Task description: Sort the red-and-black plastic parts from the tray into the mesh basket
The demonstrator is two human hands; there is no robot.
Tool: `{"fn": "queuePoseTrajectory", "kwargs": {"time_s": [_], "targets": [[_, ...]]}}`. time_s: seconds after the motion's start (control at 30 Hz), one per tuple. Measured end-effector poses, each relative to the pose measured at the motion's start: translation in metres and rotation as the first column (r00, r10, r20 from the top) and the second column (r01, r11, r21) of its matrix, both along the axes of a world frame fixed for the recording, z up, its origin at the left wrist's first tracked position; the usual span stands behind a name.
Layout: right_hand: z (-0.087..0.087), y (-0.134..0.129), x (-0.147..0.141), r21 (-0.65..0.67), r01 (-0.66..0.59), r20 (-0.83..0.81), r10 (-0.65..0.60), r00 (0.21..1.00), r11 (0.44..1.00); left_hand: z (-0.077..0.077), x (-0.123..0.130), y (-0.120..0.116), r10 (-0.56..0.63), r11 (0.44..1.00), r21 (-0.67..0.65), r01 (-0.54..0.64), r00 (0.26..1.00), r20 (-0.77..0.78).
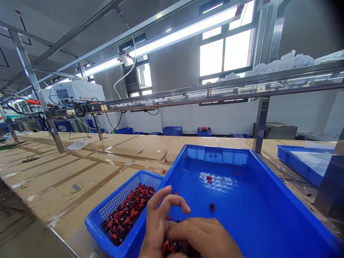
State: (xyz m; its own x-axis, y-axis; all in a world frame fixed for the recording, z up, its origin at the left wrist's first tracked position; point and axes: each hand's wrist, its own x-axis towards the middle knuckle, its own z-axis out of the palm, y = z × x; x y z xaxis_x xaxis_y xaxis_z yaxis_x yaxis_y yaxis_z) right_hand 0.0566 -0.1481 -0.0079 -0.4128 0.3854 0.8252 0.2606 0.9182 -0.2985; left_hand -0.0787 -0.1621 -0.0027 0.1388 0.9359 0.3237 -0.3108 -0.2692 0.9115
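Observation:
My left hand [156,229] is over the near left part of a large blue tray [268,179], two fingers raised and curved. My right hand [204,234] is beside it, fingers curled in against the left palm. Small red and black pieces [172,247] show between and under the hands; both hands are closed around them. Left of the tray, a blue perforated basket [96,222] holds many red and black pieces [129,211]. One dark piece [212,206] and a red piece [209,178] lie on the tray floor.
A metal shelf [188,97] on posts [261,123] crosses above the cardboard-covered table [88,172]. Another blue tray [298,161] with white material stands at the right. A white machine [77,89] is at the back left.

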Motion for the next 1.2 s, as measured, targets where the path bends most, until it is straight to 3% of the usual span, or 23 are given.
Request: {"fn": "queuePoseTrajectory", "kwargs": {"time_s": [0.1,0.2,0.33,0.47,0.67,0.77,0.87,0.97,1.2], "targets": [[0.002,0.0,-0.001,0.127,0.051,-0.047,-0.045,0.998,0.991,0.001,-0.003,0.006,0.007,0.996,-0.084,-0.012,0.998,-0.06],[0.011,-0.005,0.005,0.207,0.121,-0.025,-0.118,0.993,0.971,0.002,-0.005,0.007,0.016,0.999,-0.037,-0.018,0.999,-0.052],[0.027,-0.012,0.021,0.16,0.159,0.124,-0.18,0.976,0.974,0.006,-0.006,0.006,0.089,0.983,-0.157,-0.097,0.995,-0.052],[0.033,-0.009,0.028,0.152,0.191,0.131,-0.212,0.969,0.97,0.013,-0.009,0.009,0.105,0.94,-0.328,-0.094,0.994,0.016],[0.032,0.001,0.033,-0.039,0.168,0.175,-0.159,0.972,0.985,0.023,-0.017,0.01,0.126,0.869,-0.493,0.034,0.949,0.288],[0.032,0.01,0.039,-0.203,0.243,0.207,-0.201,0.957,0.949,0.027,-0.021,0.009,0.145,0.839,-0.531,0.12,0.891,0.431],[0.031,0.022,0.044,-0.281,0.327,0.258,-0.257,0.931,0.902,0.028,-0.023,0.008,0.108,0.814,-0.53,0.237,0.835,0.539],[0.029,0.032,0.048,-0.306,0.374,0.312,-0.278,0.908,0.876,0.027,-0.024,0.005,0.092,0.844,-0.486,0.228,0.831,0.549],[0.02,0.039,0.049,-0.327,0.415,0.416,-0.264,0.87,0.849,0.022,-0.02,0.002,0.065,0.92,-0.374,0.117,0.896,0.44]]}}
